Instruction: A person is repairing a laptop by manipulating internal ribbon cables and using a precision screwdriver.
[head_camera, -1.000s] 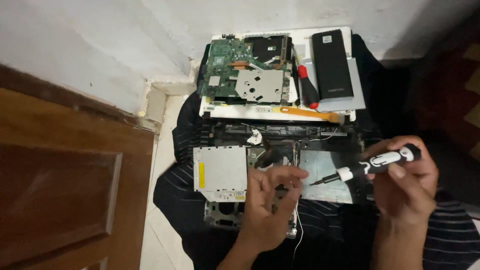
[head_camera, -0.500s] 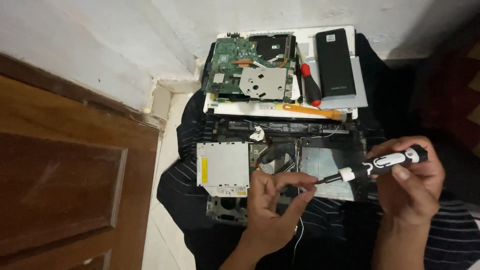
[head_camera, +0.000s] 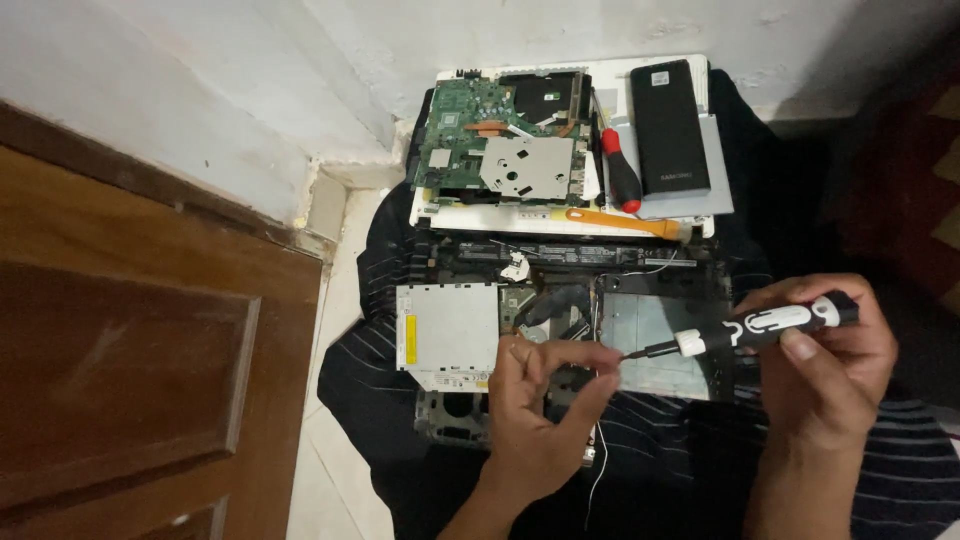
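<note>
Two hands, left (head_camera: 540, 420), right (head_camera: 825, 370), one screwdriver (head_camera: 750, 328), one motherboard (head_camera: 500, 150)

A brown wooden door (head_camera: 120, 370) stands left, beside a rough white wall (head_camera: 250, 90) (paint chipped at its corner) and pale floor tiles (head_camera: 325, 470).

soft even light, dim right edge

Screwdriver (head_camera: 765, 326): glossy black-white plastic grip, metal tip. Drive (head_camera: 447, 326): dull brushed metal. Cloth (head_camera: 660, 440): striped fabric. Door (head_camera: 130, 350): varnished wood, left.
</note>
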